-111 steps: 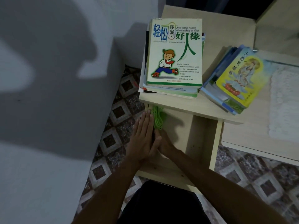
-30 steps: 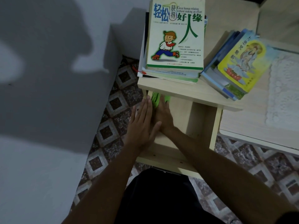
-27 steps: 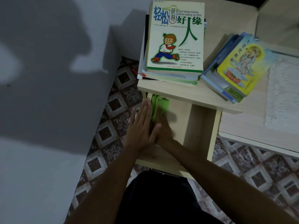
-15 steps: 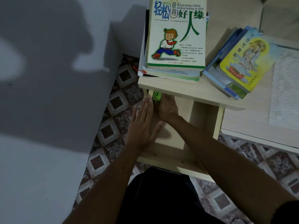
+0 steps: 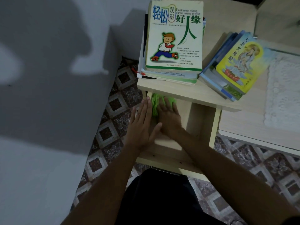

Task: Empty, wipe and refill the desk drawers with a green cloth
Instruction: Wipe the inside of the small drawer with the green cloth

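Right hand (image 5: 168, 117) on green cloth (image 5: 155, 103)

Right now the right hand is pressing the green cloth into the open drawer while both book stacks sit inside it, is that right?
Not quite: the head view shows both book stacks on the desk top. The right hand does press the green cloth in the drawer.

The pale wooden counter (image 5: 211, 98) carries a stack of books (image 5: 174, 41) at its left edge, overhanging it slightly. Just right of that, a second, fanned stack (image 5: 233, 67) lies askew near the front edge. At the right edge lies what looks like a white lace mat (image 5: 284, 88).
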